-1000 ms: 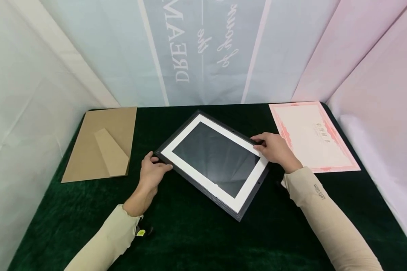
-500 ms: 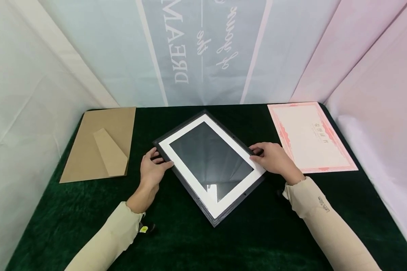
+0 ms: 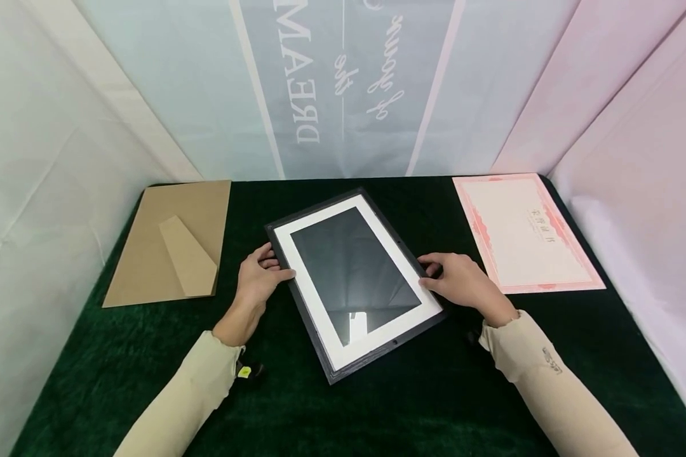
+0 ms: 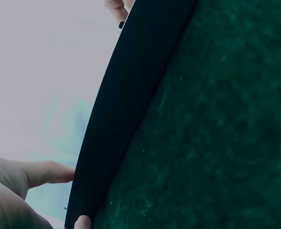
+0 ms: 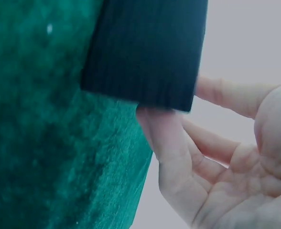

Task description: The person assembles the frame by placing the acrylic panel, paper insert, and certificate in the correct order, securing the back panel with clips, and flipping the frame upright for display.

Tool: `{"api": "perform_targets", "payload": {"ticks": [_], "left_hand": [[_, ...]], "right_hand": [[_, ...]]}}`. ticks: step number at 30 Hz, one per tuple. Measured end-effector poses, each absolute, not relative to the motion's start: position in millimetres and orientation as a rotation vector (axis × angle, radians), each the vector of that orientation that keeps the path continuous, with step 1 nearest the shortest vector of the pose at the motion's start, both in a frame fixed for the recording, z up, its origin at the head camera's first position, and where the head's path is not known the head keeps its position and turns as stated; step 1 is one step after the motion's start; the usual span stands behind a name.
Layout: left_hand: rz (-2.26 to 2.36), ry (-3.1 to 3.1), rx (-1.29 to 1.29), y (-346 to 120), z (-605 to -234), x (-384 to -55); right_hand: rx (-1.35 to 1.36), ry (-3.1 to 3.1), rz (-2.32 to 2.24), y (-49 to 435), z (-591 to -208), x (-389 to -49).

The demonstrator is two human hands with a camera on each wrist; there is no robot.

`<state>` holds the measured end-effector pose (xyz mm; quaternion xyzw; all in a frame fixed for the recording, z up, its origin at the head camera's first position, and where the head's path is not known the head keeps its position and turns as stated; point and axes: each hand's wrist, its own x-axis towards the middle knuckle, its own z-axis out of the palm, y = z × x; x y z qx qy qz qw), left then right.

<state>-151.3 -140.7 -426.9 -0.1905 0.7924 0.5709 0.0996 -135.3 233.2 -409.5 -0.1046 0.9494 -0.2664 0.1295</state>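
Note:
A black picture frame (image 3: 357, 273) with a white mat around a dark, glossy middle is set at a slant over the dark green cloth in the head view. My left hand (image 3: 256, 282) grips its left edge, thumb on the near side and fingers at the outer side. On the right edge, my right hand (image 3: 457, 282) pinches the frame with the thumb over the white mat. The left wrist view shows the frame's black side (image 4: 126, 109) running up from the left fingers (image 4: 49, 172). In the right wrist view, right fingers (image 5: 169, 133) press against a dark frame corner (image 5: 145, 52).
A brown backing board (image 3: 131, 254) with a folded stand leg lies at the left. To the right is a pink-bordered paper certificate (image 3: 514, 241). Pale printed cloth (image 3: 206, 76) hangs behind the green-covered table (image 3: 377, 419).
The picture frame has turned clockwise in the head view, its near corner swinging left and its far corner right. My right hand has moved slightly nearer along with its edge.

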Motion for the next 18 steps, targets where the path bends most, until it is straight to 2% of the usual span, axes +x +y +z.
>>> {"api": "perform_targets", "payload": {"ticks": [7, 18], "left_hand": [[1.706, 2.341, -0.519, -145, -431, -162], [1.366, 2.477, -0.288, -141, -426, -160]], "right_hand": [[-0.373, 2.662, -0.787, 231, -410, -137], [-0.300, 2.617, -0.909, 224, -411, -162]]}}
